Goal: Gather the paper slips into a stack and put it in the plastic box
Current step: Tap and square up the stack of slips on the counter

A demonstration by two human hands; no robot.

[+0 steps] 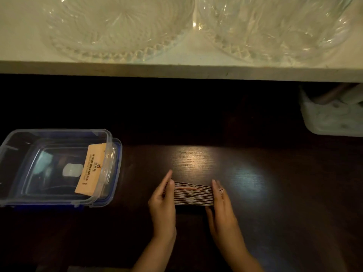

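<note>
Both hands press flat against the two short ends of the stack of paper slips (193, 194) on the dark tabletop (275, 193), the left hand (163, 201) at its left end and the right hand (222, 205) at its right, palms facing inward with fingers extended, squeezing it between them. The plastic box (57, 167) sits open, well apart to the left, with one orange slip (90, 169) leaning inside. The stack looks light but loose: slips could slide or fan out, so pinching top and bottom near the middle seems safest.
</note>
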